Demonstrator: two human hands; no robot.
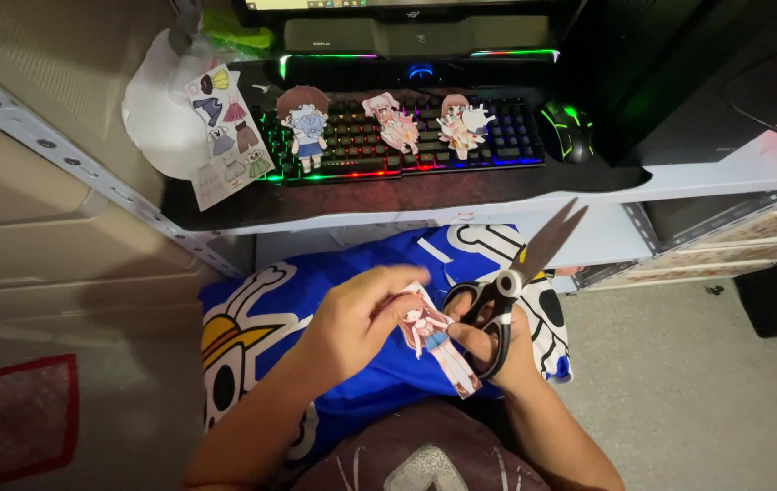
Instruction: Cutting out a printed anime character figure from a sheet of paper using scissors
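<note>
Three cut-out paper dolls lie on the backlit keyboard (406,136): one with brown hair (305,123) at the left, one with pink hair (395,123) in the middle, one with reddish hair (463,121) at the right. A fourth paper doll (431,338) is in the person's hands, above the blue cushion (334,273) on the lap. One sheet of printed doll clothes (225,136) leans off the left end of the keyboard, partly over a white paper (156,109). One black mouse (566,127) with green lights sits just right of the keyboard on the dark bench (361,195).

The left hand (352,323) pinches the upper part of the held doll between thumb and fingertips. The right hand (497,350) has its fingers through the black loops of one pair of scissors (520,268), whose blades stand parted, pointing up and to the right, away from the doll.
</note>
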